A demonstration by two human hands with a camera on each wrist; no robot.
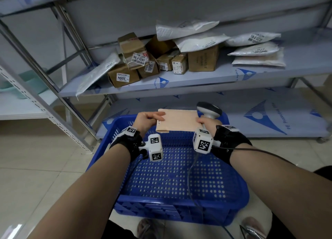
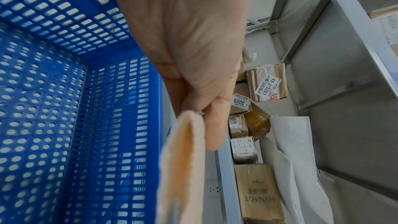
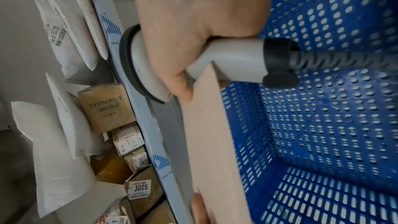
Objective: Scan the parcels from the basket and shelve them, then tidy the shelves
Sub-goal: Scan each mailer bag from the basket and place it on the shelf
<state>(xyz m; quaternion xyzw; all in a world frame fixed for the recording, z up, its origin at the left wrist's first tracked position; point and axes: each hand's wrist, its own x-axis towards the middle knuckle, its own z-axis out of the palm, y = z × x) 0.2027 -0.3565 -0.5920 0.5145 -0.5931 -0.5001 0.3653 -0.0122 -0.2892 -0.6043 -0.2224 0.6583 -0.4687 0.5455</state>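
Head: flat parcel (image 1: 177,120) held over the blue basket (image 1: 179,181) — left hand (image 1: 147,119) pinches its left edge.
Left wrist: label not visible; turn it up before scanning.
Right wrist: right hand (image 3: 193,28) grips scanner (image 3: 226,60) — thumb steadies the parcel.

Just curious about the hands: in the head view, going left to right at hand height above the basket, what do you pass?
Left hand → envelope → right hand, with the scanner rising from its grip.
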